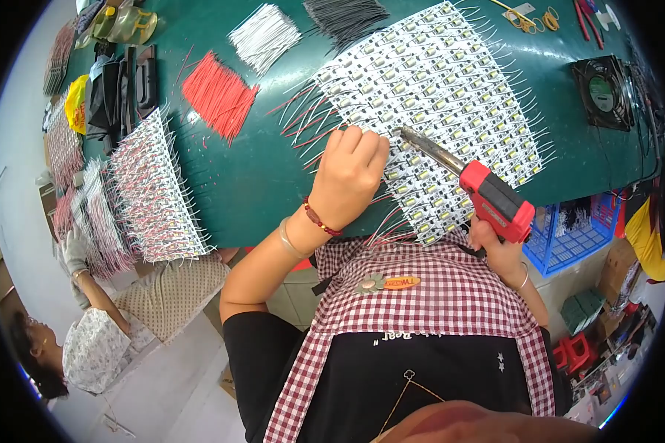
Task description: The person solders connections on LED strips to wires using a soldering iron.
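Note:
My right hand (495,242) is wrapped round the grip of a red and black soldering gun (496,198). Its metal barrel slants up and left, and the tip is close to the fingertips of my left hand (352,173). That hand is closed, knuckles up, over the left part of a large white sheet of small LED circuit boards (436,81). Whatever its fingers pinch is hidden from view. Short red, black and white wires stick out along the sheet's left side, and white wires fringe its right side.
Bundles of red wires (220,96), white wires (265,38) and black wires (345,16) lie on the green table (236,199). A black fan (604,92) stands at the right, above a blue crate (575,235). Left, a gloved co-worker (96,347) handles wired boards beside another sheet (155,192).

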Demonstrator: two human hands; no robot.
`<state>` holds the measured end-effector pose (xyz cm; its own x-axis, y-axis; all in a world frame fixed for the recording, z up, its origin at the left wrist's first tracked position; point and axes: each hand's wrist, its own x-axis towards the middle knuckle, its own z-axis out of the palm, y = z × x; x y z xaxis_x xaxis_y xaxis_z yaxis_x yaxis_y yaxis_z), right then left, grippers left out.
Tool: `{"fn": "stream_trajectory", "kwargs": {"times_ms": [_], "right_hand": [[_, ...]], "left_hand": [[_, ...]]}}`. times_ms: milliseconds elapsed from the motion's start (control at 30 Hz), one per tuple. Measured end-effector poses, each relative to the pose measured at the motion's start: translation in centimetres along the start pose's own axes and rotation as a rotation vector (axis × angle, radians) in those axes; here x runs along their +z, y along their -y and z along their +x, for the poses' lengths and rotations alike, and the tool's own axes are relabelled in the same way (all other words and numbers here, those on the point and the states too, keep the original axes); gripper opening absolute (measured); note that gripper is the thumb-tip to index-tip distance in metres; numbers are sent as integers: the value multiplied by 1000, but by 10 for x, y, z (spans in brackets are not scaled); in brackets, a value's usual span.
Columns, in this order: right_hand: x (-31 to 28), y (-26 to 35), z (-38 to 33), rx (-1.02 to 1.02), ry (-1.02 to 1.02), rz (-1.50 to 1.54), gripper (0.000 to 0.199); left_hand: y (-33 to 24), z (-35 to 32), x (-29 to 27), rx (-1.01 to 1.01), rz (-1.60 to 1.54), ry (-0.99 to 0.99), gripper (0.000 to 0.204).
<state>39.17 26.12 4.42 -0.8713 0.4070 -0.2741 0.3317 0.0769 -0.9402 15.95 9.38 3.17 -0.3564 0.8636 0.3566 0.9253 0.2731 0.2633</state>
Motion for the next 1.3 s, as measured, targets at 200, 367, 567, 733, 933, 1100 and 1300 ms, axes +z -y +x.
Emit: {"fn": "stream_trajectory", "kwargs": {"times_ms": [200,367,567,733,933,1100,1300], "right_hand": [[-1,4,4,18,12,58,30],[-5,0,0,122,-6,174,15],[-6,-1,-1,119,13,200,18],[-5,-10,2,126,3,82,25],[3,-20,-2,-23,-53,-37,21],[2,-4,4,-69,10,7,22],[-3,-13,4,-39,60,-24,23]], "left_hand": [[7,4,-3,100,-60,7,19],[5,5,-2,-27,-92,35,18],[2,1,0,-53,-62,11,15],[1,2,0,-45,-82,3,17],[-2,3,4,-70,-86,-15,16],[-5,5,3,-98,-73,-24,11],[-4,7,1,-112,-60,8,16]]}}
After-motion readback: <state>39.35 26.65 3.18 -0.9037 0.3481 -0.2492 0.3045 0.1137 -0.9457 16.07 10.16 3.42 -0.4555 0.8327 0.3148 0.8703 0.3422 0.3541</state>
